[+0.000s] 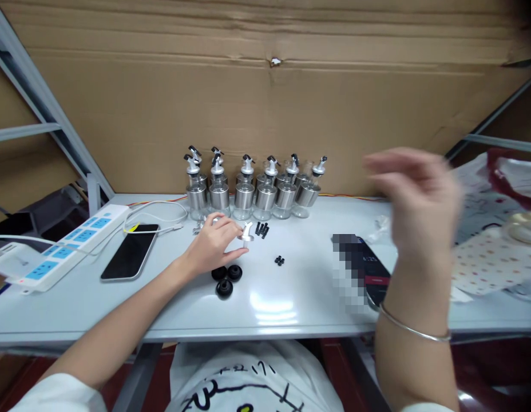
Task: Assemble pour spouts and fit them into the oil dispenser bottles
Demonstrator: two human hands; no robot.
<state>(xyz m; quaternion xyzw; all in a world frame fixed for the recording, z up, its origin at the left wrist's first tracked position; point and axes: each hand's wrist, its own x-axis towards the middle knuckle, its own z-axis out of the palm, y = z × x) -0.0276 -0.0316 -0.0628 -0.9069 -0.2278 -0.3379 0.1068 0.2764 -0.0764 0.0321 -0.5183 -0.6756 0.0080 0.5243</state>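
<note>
My left hand point(218, 243) is closed around a silver pour spout point(247, 232) just above the table, thumb and fingers at its rim. More silver spout parts point(199, 226) lie partly hidden behind that hand. In front of it sit black ring-shaped stoppers point(225, 288). Short black sticks point(262, 229) lie right of the spout, and a cluster of tiny black pieces point(280, 261) is nearer the table's middle. My right hand point(424, 200) is raised above the table's right side, apart from these parts; motion blur smears its fingers.
Several glass bottles with metal sleeves point(244, 197) stand at the back, many topped with spouts. A power strip point(72, 246), white cable point(156, 203) and phone point(130, 252) lie left. Another phone point(375, 266), clear plastic point(380, 229) and a dotted bag point(484, 257) are right.
</note>
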